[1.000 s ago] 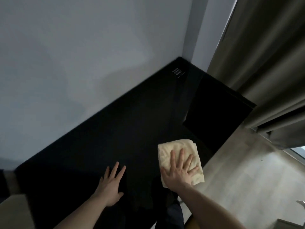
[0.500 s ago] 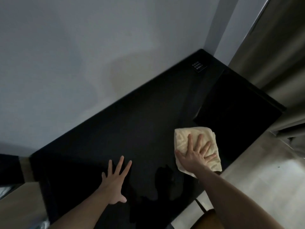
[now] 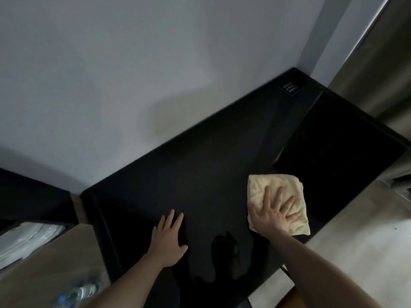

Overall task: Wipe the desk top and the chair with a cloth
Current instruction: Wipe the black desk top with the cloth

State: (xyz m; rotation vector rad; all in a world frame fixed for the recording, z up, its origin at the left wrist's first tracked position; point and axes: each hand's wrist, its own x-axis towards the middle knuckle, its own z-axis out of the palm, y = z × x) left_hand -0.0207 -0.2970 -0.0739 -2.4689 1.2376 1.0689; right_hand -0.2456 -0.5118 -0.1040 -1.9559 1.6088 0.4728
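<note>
- Two hands flat on the black desk top (image 3: 200,165).
- Right hand (image 3: 272,215), fingers spread, presses the cream cloth (image 3: 275,192) near the right front edge, not gripping it.
- Left hand (image 3: 170,237) rests empty, palm down, left of it.

Your head has turned left since a second ago, so the desk (image 3: 200,174) now sits further right in view and more wall shows above it; a low shelf (image 3: 33,196) with white stuff and a bottle (image 3: 75,292) have come into view at the lower left; your right hand (image 3: 272,215) has pushed the cloth (image 3: 278,196) away from the front edge, toward the dark panel (image 3: 338,156); your left hand (image 3: 169,236) has slid slightly forward, fingers closer together than half a second ago.
</note>
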